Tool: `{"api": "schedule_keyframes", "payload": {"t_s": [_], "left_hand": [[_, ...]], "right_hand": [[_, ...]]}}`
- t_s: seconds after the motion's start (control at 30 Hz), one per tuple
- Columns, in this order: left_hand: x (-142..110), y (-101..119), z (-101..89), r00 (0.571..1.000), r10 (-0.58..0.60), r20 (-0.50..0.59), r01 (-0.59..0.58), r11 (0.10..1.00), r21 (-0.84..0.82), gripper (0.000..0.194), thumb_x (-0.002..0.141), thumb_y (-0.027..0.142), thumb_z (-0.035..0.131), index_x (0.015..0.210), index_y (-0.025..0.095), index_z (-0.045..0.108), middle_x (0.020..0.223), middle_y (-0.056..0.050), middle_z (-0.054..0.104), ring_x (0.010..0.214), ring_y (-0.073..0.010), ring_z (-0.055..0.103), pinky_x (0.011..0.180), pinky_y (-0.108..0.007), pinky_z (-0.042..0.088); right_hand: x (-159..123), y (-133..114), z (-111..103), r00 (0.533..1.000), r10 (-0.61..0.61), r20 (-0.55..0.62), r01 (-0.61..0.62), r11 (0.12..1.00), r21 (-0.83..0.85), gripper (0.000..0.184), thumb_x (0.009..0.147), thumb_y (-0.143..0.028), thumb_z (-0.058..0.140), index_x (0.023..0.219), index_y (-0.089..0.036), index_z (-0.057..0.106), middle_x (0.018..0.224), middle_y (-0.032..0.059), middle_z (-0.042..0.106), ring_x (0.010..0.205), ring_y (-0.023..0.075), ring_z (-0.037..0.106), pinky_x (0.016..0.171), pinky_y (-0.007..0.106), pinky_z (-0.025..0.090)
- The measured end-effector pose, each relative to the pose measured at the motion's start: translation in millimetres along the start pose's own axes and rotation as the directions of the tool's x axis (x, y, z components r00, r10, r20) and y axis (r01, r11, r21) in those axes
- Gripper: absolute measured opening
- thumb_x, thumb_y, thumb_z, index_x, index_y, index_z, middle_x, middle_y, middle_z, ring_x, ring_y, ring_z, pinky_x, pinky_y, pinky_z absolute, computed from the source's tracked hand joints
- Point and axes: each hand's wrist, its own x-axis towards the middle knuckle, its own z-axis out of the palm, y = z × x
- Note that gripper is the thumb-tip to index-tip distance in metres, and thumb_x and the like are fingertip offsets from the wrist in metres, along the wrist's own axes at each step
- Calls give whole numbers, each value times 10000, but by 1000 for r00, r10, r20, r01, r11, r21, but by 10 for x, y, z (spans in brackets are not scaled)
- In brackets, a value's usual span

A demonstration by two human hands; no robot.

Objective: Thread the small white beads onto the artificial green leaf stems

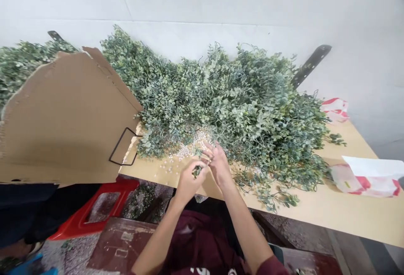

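My left hand (190, 177) is closed on a small artificial leaf sprig (197, 171), whose green leaves poke out between the fingers. Close against it, my right hand (218, 162) has its fingers stretched out and apart, with the fingertips by the left thumb. Whether those fingertips touch the sprig is hard to make out. Beyond both hands lies a big heap of artificial greenery (252, 106) on the wooden table (356, 220). Small whitish round bits (184, 152) are scattered on the tabletop just past my hands.
A large cardboard sheet (72, 119) stands at the left, with a black wire frame (123, 148) at its edge. Red-and-white plastic packaging (362, 180) lies at the right. A red stool (91, 212) and part of another person's dark clothing (28, 207) show lower left.
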Motion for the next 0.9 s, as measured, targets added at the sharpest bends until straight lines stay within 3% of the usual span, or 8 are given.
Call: {"api": "schedule_keyframes", "payload": {"t_s": [0.1,0.2,0.3,0.43,0.6,0.7,0.8,0.9], "left_hand": [[-181,-44,12,998,-53,38,53,999,15,68,880,226,529,909,207,587,857,-28,630,785,-157,616,744,-272,502],[-201,-43,-30,999,-18,-35,21,993,113,137,897,263,528,1016,214,577,1011,-68,612,966,-197,610,866,-319,497],[-84,-18,-26,988,67,-137,-26,958,286,409,856,320,606,1238,212,506,1245,-125,523,1219,-270,500,1034,-418,424],[125,-42,156,995,90,52,-102,948,302,599,867,373,601,1396,211,370,1328,-140,516,1257,-284,489,1038,-439,427],[241,-96,455,987,8,160,-32,988,153,596,977,369,405,1497,197,171,1105,-113,646,979,-229,638,822,-351,506],[254,-80,527,994,-16,104,3,992,125,623,980,381,398,1505,179,131,964,-72,654,831,-196,637,728,-294,481],[240,-42,526,996,-42,81,24,977,210,503,971,402,414,1408,162,347,906,-65,649,787,-194,625,684,-269,442],[203,21,498,986,-47,162,-2,957,291,301,991,358,355,1028,173,590,817,-55,644,714,-181,606,629,-251,386]], "right_hand": [[149,-113,29,1000,20,3,-20,999,-32,377,818,-518,638,1010,-192,645,996,82,715,790,169,697,690,293,579],[155,-167,1,1000,-5,11,5,997,-74,357,799,-514,665,836,-160,678,718,34,687,681,151,678,689,281,569],[128,-168,-34,999,-28,-23,27,997,-73,364,782,-524,683,828,-163,692,693,27,690,666,149,678,713,285,569],[140,-177,-40,997,-28,-75,31,999,32,360,777,-512,697,854,-160,698,728,46,721,719,169,702,793,319,573],[209,-294,2,985,-56,-165,73,993,95,335,839,-480,636,868,-152,694,758,56,741,701,155,707,789,299,564],[240,-403,42,985,-63,-162,77,994,80,374,861,-511,588,874,-150,686,728,54,736,683,155,706,748,294,564],[252,-515,88,986,-104,-133,106,994,7,404,854,-528,587,886,-136,680,690,54,721,632,153,690,591,257,529],[261,-589,123,982,-160,-100,157,987,-41,403,848,-505,605,956,-124,679,540,-10,631,434,96,562,433,215,413]]}}
